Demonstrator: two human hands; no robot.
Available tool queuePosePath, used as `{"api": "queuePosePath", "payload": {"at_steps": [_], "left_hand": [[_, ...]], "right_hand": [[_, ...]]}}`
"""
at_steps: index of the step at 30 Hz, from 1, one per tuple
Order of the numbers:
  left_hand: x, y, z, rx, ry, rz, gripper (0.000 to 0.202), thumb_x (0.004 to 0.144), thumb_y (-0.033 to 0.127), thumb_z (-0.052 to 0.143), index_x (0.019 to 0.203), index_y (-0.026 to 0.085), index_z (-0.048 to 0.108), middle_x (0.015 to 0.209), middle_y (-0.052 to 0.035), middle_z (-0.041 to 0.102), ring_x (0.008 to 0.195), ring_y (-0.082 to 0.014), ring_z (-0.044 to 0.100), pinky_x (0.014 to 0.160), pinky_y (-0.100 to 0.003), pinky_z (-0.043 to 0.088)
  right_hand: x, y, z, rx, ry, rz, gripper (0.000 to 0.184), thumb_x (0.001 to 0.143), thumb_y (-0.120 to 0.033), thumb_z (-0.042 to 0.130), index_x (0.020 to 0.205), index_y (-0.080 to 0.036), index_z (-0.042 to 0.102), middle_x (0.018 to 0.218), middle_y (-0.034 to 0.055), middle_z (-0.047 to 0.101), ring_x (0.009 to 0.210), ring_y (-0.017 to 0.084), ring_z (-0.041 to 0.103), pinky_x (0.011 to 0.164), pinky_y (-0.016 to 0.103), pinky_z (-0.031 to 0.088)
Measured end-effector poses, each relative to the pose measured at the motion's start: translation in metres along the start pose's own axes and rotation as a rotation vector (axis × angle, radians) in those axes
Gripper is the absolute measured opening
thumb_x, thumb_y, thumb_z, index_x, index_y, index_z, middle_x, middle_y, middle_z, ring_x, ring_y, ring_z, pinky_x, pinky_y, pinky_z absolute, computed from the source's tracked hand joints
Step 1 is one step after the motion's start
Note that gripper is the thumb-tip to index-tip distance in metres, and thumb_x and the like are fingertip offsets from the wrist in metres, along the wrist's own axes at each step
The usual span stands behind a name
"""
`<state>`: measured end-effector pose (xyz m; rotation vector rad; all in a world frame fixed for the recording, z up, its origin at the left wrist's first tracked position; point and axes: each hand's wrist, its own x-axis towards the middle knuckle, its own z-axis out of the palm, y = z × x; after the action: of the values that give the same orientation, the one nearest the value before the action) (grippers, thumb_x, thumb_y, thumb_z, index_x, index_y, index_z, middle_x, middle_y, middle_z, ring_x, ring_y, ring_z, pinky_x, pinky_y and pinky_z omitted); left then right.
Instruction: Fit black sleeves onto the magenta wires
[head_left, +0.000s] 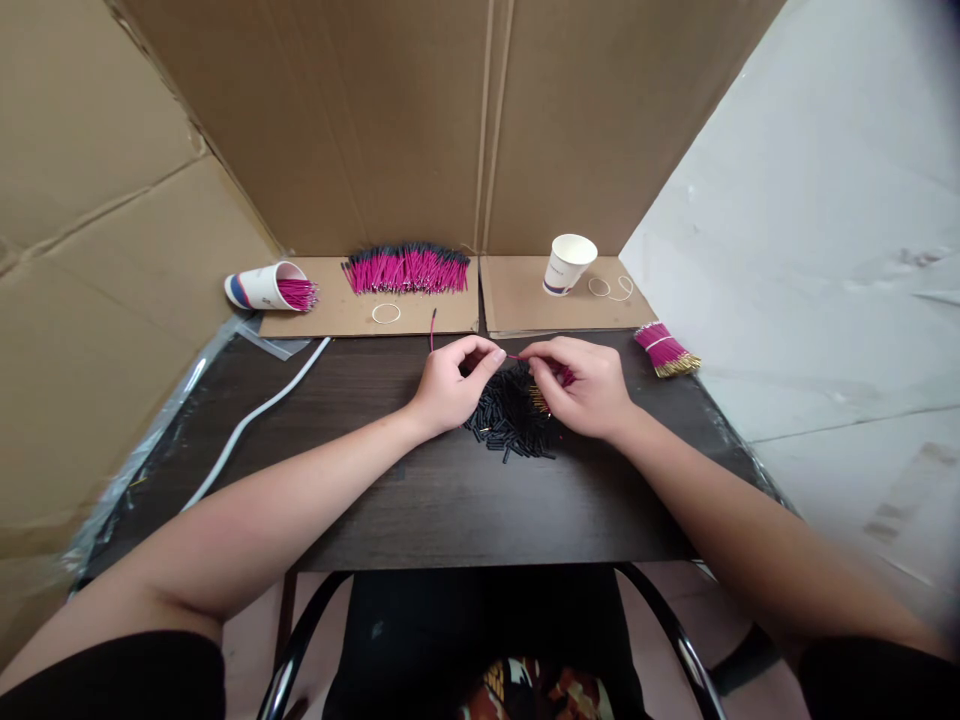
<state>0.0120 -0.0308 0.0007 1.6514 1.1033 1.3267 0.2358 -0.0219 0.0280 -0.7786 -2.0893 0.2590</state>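
A: Largest first?

B: Dark table [450,510], bearing the pile of black tubes [506,420]. At pile's left edge: left hand [454,385], fingertips pinched together on wire. At pile's right edge: right hand [589,385], fingers closed round gold-tipped wires [538,400].

A: Smallest?

B: Single pink wire [513,357], by the pile's far edge, bridging both sets of fingertips. Long axis side to side. Nearer hand: neither, touching both.

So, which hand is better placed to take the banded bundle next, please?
Probably the right hand: it is nearer the bundle, while the left hand would have to reach past the right. The right does hold pink wires, though.
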Motion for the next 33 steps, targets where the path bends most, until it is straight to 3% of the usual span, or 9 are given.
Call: {"api": "queuePosePath", "payload": {"at_steps": [20, 22, 26, 29, 33], "left_hand": [[0.001, 0.003, -0.001, 0.025, 0.001, -0.001, 0.027, 0.104, 0.042, 0.070, 0.091, 0.019, 0.074, 0.078, -0.0020, 0.070, 0.074, -0.0163, 0.061, 0.073, -0.031, 0.049], [0.000, 0.003, -0.001, 0.002, 0.001, -0.005, 0.025, 0.103, 0.042, 0.072, 0.093, 0.019, 0.075, 0.081, -0.0028, 0.072, 0.075, -0.0163, 0.062, 0.074, -0.032, 0.051], [-0.002, 0.003, -0.002, -0.050, -0.020, 0.009, 0.023, 0.096, 0.039, 0.082, 0.103, 0.017, 0.079, 0.095, -0.0072, 0.080, 0.085, -0.0186, 0.071, 0.083, -0.034, 0.057], [-0.004, 0.005, 0.000, -0.067, -0.037, 0.023, 0.023, 0.095, 0.037, 0.084, 0.107, 0.017, 0.082, 0.100, -0.0091, 0.083, 0.088, -0.0201, 0.074, 0.086, -0.036, 0.060], [-0.005, 0.009, 0.004, -0.127, -0.031, 0.008, 0.022, 0.098, 0.038, 0.083, 0.106, 0.018, 0.084, 0.102, -0.0098, 0.086, 0.093, -0.0221, 0.079, 0.092, -0.039, 0.062]], "right_hand": [[0.000, 0.000, -0.001, 0.035, -0.010, -0.018, 0.020, 0.106, -0.018, 0.060, 0.107, -0.020, 0.080, 0.083, 0.0038, 0.076, 0.067, 0.017, 0.066, 0.065, 0.035, 0.055], [-0.001, 0.000, 0.000, 0.085, 0.005, 0.037, 0.017, 0.106, -0.020, 0.062, 0.107, -0.021, 0.080, 0.087, 0.0045, 0.079, 0.072, 0.018, 0.071, 0.068, 0.036, 0.057], [-0.004, -0.001, 0.007, 0.336, 0.070, 0.278, 0.010, 0.106, -0.029, 0.070, 0.112, -0.022, 0.074, 0.090, 0.0040, 0.080, 0.074, 0.018, 0.074, 0.067, 0.034, 0.059], [-0.005, -0.005, 0.012, 0.530, 0.104, 0.416, 0.018, 0.104, -0.038, 0.076, 0.109, -0.024, 0.066, 0.089, 0.0026, 0.077, 0.066, 0.015, 0.068, 0.060, 0.031, 0.055], [-0.004, -0.012, 0.018, 0.701, 0.087, 0.496, 0.034, 0.100, -0.046, 0.083, 0.099, -0.026, 0.057, 0.086, 0.0011, 0.075, 0.063, 0.013, 0.064, 0.056, 0.030, 0.052]]}}
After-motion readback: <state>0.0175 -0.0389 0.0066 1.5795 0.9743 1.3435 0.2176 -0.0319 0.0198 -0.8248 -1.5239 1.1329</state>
